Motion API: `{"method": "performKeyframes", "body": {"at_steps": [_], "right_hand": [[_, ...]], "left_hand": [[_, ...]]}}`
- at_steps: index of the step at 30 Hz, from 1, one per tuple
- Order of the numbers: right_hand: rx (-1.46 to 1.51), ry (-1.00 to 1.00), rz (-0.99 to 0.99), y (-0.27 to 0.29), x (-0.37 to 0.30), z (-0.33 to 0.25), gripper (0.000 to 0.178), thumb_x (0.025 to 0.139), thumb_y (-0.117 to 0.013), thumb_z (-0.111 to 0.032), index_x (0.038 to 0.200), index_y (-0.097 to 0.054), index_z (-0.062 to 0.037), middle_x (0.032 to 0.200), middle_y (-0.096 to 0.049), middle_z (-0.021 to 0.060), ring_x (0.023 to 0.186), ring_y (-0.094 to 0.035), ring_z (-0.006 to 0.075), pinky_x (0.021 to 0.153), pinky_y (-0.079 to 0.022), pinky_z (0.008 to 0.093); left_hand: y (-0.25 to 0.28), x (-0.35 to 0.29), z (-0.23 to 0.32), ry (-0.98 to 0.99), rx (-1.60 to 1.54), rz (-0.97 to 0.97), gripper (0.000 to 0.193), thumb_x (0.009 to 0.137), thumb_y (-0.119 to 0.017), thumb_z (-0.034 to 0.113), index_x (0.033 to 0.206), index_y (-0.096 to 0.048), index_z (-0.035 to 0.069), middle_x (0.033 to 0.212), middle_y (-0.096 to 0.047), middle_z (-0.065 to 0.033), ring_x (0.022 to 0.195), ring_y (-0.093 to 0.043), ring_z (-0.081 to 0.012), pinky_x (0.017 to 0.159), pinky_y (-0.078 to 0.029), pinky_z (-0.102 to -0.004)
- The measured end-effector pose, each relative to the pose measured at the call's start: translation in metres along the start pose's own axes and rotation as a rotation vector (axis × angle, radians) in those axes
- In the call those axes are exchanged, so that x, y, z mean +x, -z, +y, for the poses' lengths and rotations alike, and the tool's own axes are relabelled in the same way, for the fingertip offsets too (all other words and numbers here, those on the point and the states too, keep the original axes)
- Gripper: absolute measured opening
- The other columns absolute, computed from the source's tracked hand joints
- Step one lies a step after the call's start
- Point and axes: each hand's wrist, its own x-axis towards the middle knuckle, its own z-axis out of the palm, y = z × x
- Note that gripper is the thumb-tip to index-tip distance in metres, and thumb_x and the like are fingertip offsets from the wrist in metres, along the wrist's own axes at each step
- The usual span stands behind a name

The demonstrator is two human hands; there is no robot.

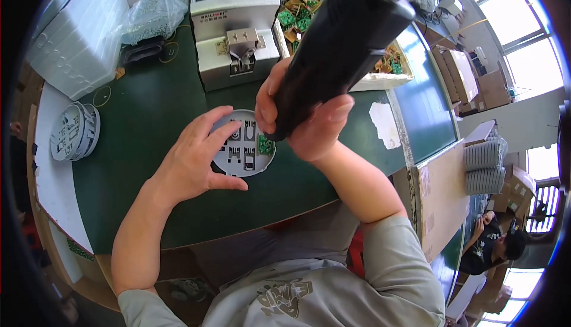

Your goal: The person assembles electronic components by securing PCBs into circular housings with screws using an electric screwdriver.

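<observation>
A round grey plastic housing [235, 167] lies on the bench in front of me, with moulded slots and a small green circuit board [265, 144] at its right side. My left hand [193, 154] spans the housing's left side. Its thumb rests at the near rim, and its fingers reach over the far left part. My right hand [315, 126] is wrapped round a large black electric screwdriver [339, 41], held tilted over the housing's right edge. The driver's tip is hidden behind the hand and the tool's body.
Behind the housing stands a metal screw feeder [235, 47]. Right of it, a tray [380, 81] holds many green circuit boards. Stacked grey housings [76, 130], a plastic bag [156, 14] and white foam boxes [80, 35] are at left. A co-worker [493, 241] sits far right.
</observation>
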Motion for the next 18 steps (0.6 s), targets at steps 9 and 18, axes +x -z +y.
{"method": "performKeyframes", "body": {"at_steps": [9, 18], "right_hand": [[0.028, 0.053, -0.054, -0.002, -0.005, 0.003, 0.099, 0.077, -0.050, -0.099, 0.102, -0.054, -0.0036, 0.069, -0.061, 0.0077, 0.050, -0.049, 0.0147, 0.050, -0.045, 0.0289], [0.060, -0.022, -0.161, 0.004, 0.020, -0.012, 0.064, 0.097, -0.054, -0.065, 0.106, -0.058, -0.0016, 0.074, -0.063, 0.0093, 0.057, -0.056, 0.0167, 0.057, -0.048, 0.0289]], "left_hand": [[0.000, -0.001, 0.003, 0.024, 0.020, 0.014, 0.089, 0.066, -0.095, 0.043, 0.139, -0.059, 0.004, 0.152, -0.049, -0.0136, 0.130, -0.055, -0.0340, 0.112, -0.045, -0.0429], [0.000, -0.001, 0.002, -0.037, 0.048, 0.018, 0.087, 0.071, -0.093, 0.040, 0.142, -0.057, 0.002, 0.153, -0.049, -0.0155, 0.132, -0.055, -0.0348, 0.114, -0.045, -0.0432]]}}
